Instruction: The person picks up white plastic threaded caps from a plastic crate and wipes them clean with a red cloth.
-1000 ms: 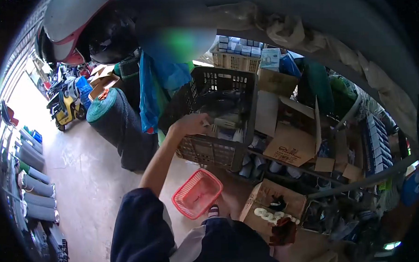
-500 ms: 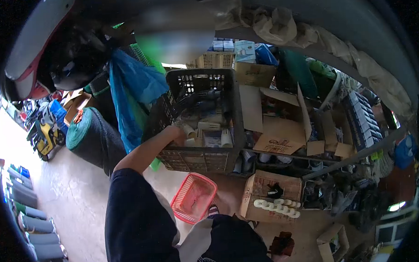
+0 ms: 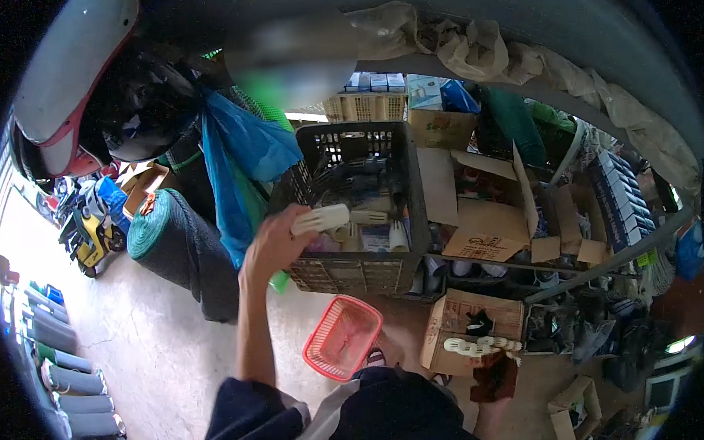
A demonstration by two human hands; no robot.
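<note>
My left hand is closed around a cream slotted plastic tube, held above the near left rim of a black plastic crate. Inside that crate lie more cream slotted pieces and dark grey pipe fittings. Low in the view on the right, my right hand grips a dark reddish-brown object whose kind I cannot make out. A red plastic basket sits on the floor below the crate.
White ring-shaped pieces lie on a cardboard box on the floor. Open cardboard boxes stand right of the crate. A rolled dark green net and a blue plastic bag are to the left. A metal bar crosses on the right.
My left hand has come up out of the crate, bringing the cream slotted tube. My right hand has risen slightly with the reddish-brown object. The view has shifted a little.
</note>
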